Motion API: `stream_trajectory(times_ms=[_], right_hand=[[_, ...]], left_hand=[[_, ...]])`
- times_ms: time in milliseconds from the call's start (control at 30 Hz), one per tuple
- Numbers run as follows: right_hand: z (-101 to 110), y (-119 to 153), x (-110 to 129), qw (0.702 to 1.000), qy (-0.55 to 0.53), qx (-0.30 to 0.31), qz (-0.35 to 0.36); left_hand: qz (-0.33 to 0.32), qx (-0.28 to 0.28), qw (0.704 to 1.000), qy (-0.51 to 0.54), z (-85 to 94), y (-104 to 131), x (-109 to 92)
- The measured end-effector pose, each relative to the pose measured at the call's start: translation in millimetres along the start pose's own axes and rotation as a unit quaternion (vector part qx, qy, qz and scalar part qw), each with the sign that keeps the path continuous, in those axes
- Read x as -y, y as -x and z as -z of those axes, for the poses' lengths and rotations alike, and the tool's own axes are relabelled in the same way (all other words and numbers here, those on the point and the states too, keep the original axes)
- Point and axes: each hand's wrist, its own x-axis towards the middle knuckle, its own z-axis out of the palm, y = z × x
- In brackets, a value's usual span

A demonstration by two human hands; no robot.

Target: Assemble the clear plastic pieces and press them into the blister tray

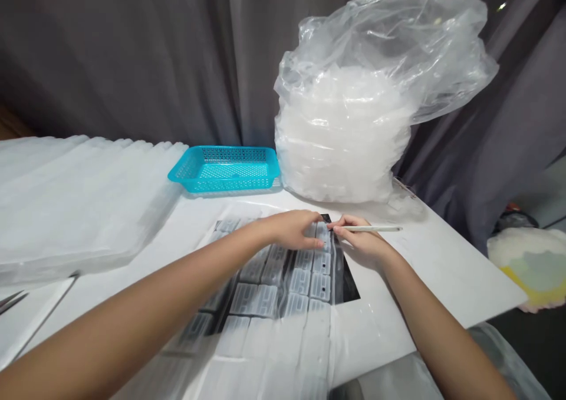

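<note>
Rows of translucent plastic pieces, apparently in clear sleeves, lie over a black sheet on the white table. Several pieces in the right column bear a small dark dot. My left hand rests over the upper rows, thumb and index finger apart around a piece in the right column, with no grip visible. In my right hand is a slim white pen-like tool, pinched near its dark end. That end points left at the upper right piece; its exact kind is unclear.
A blue perforated basket stands at the back. Right of it rises a large clear bag packed with white translucent items. Stacked translucent sleeves cover the left side. A dark pointed metal tool lies at the left edge.
</note>
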Motion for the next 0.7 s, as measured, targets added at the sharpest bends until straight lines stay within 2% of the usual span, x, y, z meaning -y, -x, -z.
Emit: stream_trajectory(times_ms=[100, 167, 333, 500, 700], right_hand=[[0, -5, -2, 1.0, -0.009, -0.01, 0.004], [-1, -7, -2, 0.999, 0.014, -0.03, 0.015], [-2, -4, 5, 0.997, 0.058, -0.038, 0.03], [-2, 4, 15, 0.992, 0.038, -0.056, 0.11], [-2, 10, 23, 0.971, 0.174, -0.03, 0.162]], left_hand=[[-0.004, -0.008, 1.0, -0.028, -8.7, -27, 16], [-0.01, -0.023, 0.999, -0.037, -17.5, -34, 24], [-0.022, -0.082, 0.996, -0.012, -32.0, -28, 32], [-0.023, -0.163, 0.986, 0.037, -33.3, -25, 29], [-0.038, -0.212, 0.975, 0.053, -34.9, -26, 28]])
